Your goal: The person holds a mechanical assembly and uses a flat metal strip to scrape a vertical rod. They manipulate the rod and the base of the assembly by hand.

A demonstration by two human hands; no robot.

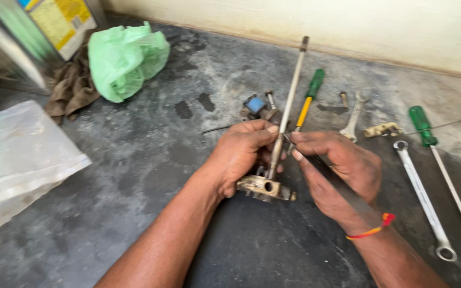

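My left hand (244,152) grips a small brass-coloured metal fitting (265,188) with a long grey metal rod (288,104) rising from it toward the far wall. My right hand (337,170) holds a thin flat dark metal strip (342,186), its tip touching the rod just above the fitting. The strip runs back along my right wrist, which wears a red and orange thread (372,229). Both hands are close together over a dark, stained floor.
A green and yellow screwdriver (308,98), small metal parts with a blue piece (257,106), a spanner (353,120), a second green screwdriver (438,160) and a ring spanner (422,200) lie to the right. Green bag (126,58), brown rag (73,85) and clear plastic bag (17,154) lie left.
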